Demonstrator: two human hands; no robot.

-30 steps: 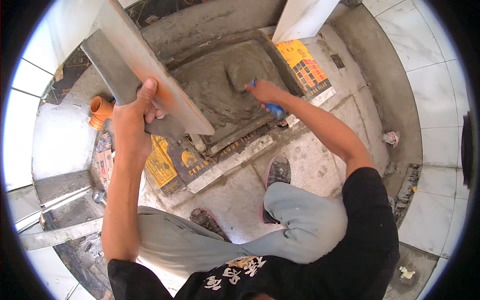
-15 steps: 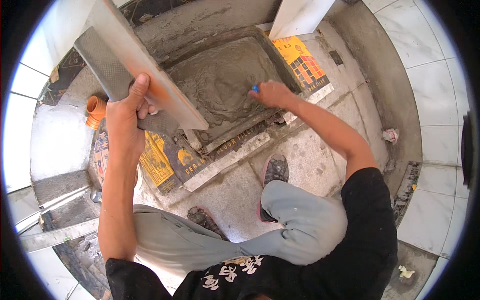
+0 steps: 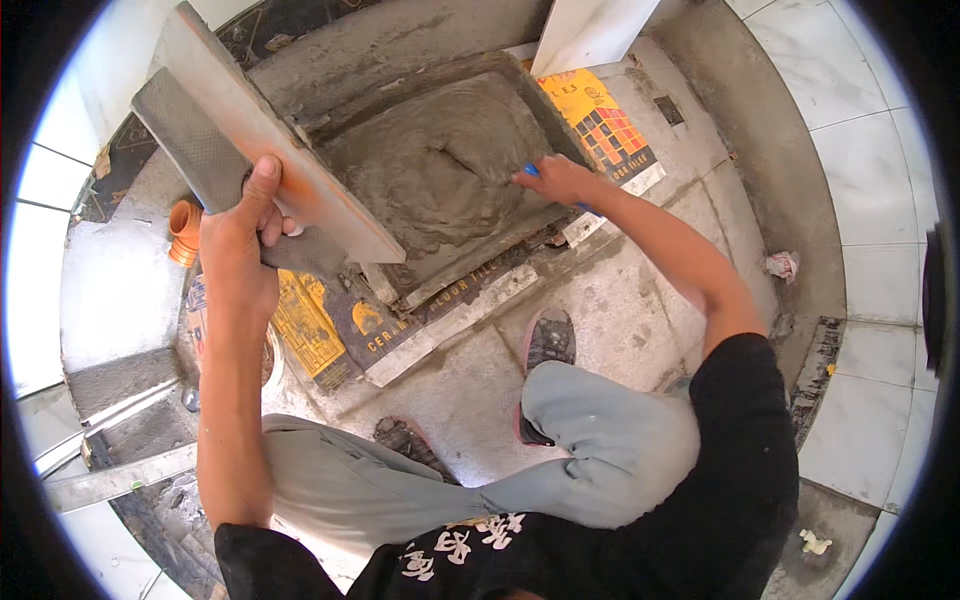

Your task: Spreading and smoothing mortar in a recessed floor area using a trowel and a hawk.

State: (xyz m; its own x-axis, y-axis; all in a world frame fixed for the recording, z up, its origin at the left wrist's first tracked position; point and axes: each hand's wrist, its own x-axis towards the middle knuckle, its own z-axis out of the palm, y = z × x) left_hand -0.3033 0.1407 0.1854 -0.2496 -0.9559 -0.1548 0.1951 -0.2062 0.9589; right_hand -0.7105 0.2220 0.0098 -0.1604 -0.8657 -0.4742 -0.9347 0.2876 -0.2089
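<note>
My left hand [image 3: 243, 240] grips a large grey tile [image 3: 250, 130] by its lower edge and holds it tilted up on edge, its ribbed back facing left. My right hand [image 3: 555, 182] is closed around a blue-handled trowel [image 3: 533, 171] whose blade presses into a square bed of wet grey mortar [image 3: 440, 180]. The mortar bed lies on the floor in front of me, and the tile's lower end hangs over its left side.
Flattened yellow and black cardboard boxes [image 3: 310, 330] lie around the mortar bed. An orange pipe end [image 3: 185, 228] stands at the left. A white tile [image 3: 590, 35] leans at the top. A metal straightedge [image 3: 120, 478] lies at lower left. My shoes [image 3: 545, 345] rest on dusty concrete.
My right hand has drawn the trowel from the middle of the mortar to its right edge. The tile in my left hand has shifted slightly.
</note>
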